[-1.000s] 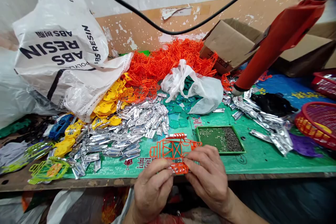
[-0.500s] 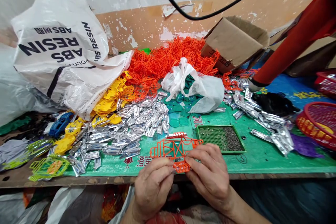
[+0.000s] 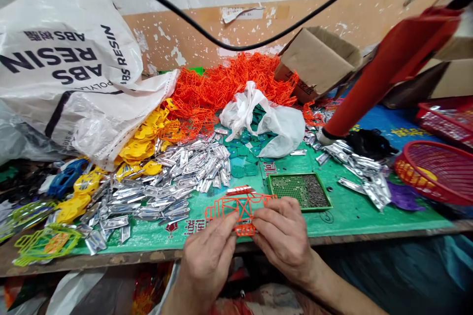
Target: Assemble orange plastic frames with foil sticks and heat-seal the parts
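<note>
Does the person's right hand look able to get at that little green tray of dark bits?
Probably yes. The green tray lies just beyond the right hand with nothing between, though that hand now grips the orange frame.

You hold an orange lattice frame (image 3: 236, 206) over a green mat (image 3: 343, 211). Around it lie shiny silver pieces (image 3: 173, 187), yellow parts (image 3: 144, 142), a green mesh tray (image 3: 299, 191), a red basket (image 3: 436, 170) and a white sack (image 3: 70, 78) with black lettering.
</note>
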Demonstrator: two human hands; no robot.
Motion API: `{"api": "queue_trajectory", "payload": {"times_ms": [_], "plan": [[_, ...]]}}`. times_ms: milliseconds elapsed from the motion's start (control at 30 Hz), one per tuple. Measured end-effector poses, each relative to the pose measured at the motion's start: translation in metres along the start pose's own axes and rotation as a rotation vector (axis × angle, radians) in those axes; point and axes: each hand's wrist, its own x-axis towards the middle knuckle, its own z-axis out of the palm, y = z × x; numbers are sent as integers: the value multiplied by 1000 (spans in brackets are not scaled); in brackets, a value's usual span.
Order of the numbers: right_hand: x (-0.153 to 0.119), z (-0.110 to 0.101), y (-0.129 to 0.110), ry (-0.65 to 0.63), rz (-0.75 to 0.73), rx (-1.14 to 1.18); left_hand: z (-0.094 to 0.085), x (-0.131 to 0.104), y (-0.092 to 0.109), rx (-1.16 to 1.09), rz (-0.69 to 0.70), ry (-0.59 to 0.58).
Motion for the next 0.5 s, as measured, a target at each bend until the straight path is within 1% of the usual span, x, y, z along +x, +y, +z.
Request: {"api": "queue_trajectory", "payload": {"times_ms": [100, 200, 300, 400, 433, 500], "plan": [[0, -1, 1, -19, -28, -33, -7, 9, 1, 30, 113, -78], [-1, 0, 3, -10, -47, -36, -11, 16, 2, 31, 155, -175], [-2, -2, 4, -41, -10, 18, -11, 20, 2, -34, 116, -311], [-2, -6, 6, -163, 57, 136, -13, 26, 0, -212, 39, -489], [-1, -8, 6, -212, 75, 177, -15, 29, -1, -281, 31, -525], [2, -12, 8, -292, 94, 249, -18, 36, -3, -411, 23, -552]]}}
